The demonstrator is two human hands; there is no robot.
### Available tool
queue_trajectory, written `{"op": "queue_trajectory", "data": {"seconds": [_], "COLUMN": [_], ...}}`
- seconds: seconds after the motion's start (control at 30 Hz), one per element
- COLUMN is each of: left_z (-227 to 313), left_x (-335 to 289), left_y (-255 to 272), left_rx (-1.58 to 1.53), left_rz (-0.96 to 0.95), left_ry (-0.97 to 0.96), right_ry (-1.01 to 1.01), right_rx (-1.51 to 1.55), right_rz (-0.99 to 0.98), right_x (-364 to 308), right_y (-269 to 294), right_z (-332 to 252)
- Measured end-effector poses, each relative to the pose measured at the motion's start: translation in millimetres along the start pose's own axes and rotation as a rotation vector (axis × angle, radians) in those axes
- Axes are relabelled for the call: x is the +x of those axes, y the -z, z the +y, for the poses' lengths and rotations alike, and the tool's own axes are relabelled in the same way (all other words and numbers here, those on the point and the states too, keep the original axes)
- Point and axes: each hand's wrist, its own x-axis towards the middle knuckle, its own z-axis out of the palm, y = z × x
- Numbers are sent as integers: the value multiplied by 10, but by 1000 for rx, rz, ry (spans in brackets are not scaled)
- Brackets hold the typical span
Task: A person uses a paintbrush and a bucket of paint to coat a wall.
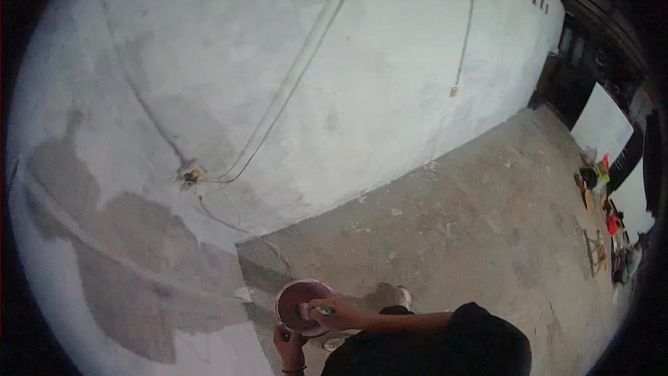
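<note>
A round bucket [281, 297] with a pale rim and a dull reddish inside is held low in front of me. My left hand [288, 345] grips it from below at its near left side, a dark band around the wrist. Reaching over the bucket from the right, my right hand [339, 313] is closed on what looks like a paintbrush [324, 311]. Its pale pinkish end is inside the bucket; the fingers cover part of the handle. How full the bucket is, I cannot tell.
Ahead and left rises a wall [334, 97] with white and bare grey patches. An open electrical box [190, 174] with loose wires is on it, and a smaller box [454, 91] farther right. Bare concrete floor [459, 237] spreads right, toward piled items [612, 223] and pale boards [602, 122].
</note>
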Motion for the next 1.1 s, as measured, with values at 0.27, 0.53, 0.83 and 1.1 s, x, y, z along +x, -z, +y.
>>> {"op": "queue_trajectory", "data": {"seconds": [0.27,0.53,0.83,1.1], "left_z": [-524,-1159,-832,-975], "left_x": [259,-175,-319,284], "left_y": [-1450,-3352,-4644,-4847], "left_rx": [128,556,305,217], "left_rz": [-177,-440,-313,-422], "left_ry": [77,-242,60,-359], "right_ry": [-258,-419,-125,-239], "right_rx": [-93,-73,47,-76], "right_rz": [310,410,710,733], "right_x": [-1096,-2223,-2481,-1959], "right_y": [1551,3414,4401,4512], "right_z": [-149,-325,-396,-435]}}
